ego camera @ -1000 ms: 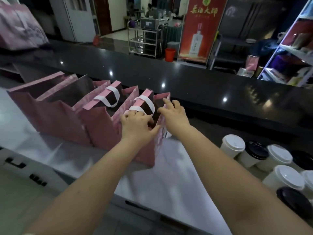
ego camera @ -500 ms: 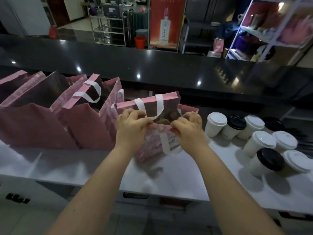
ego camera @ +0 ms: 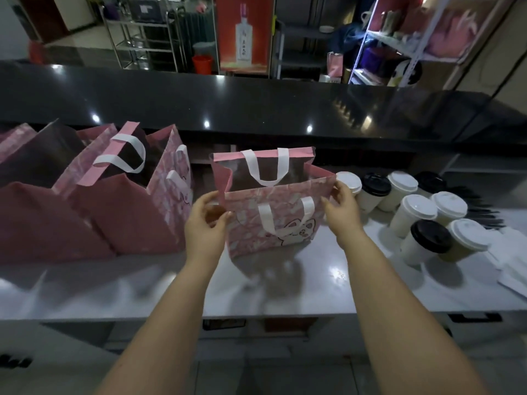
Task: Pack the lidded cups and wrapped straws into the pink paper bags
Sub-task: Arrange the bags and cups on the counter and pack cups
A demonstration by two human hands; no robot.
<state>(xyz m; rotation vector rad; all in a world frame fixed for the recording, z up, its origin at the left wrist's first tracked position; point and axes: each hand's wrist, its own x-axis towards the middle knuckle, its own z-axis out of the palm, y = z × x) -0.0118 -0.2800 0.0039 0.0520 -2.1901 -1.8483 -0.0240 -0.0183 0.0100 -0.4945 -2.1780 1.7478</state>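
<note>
Holds one pink paper bag (ego camera: 271,226) upright on the white tabletop (ego camera: 285,289), close in front, mouth spread wide, cartoon face and a white handle toward the camera. Pinches the near left top corner with the left hand (ego camera: 204,223), thumb and fingertips closed on the paper edge; grips the near right top corner with the right hand (ego camera: 340,209), fingers bent over the rim. Seems meant to pull the walls apart and square the mouth, ready for lowering a cup in upright, clear of the rim. Shows nothing inside, though too dark in there for certainty.

Places the lidded cups (ego camera: 413,212) just right of the bag, within easy reach of the right hand: a tight cluster, all upright, white lids and black lids mixed, none packed yet by the look of it. Leaves flat white packets (ego camera: 510,266) at the far right edge, beyond the cups, probably the wrapped straws, too blurred to confirm. Lines up more pink bags (ego camera: 122,212) to the left, side by side, mouths already open, likely waiting for filling in turn.

Looks pale and glossy across the working surface, with soft glare near the bag. Backs onto a raised black counter (ego camera: 256,104) dotted with ceiling-light reflections. Opens beyond into a dim shop room: red poster (ego camera: 243,32) with a bottle, metal trolley (ego camera: 142,32), red bucket (ego camera: 202,64), white shelving (ego camera: 413,41) with pink goods.
</note>
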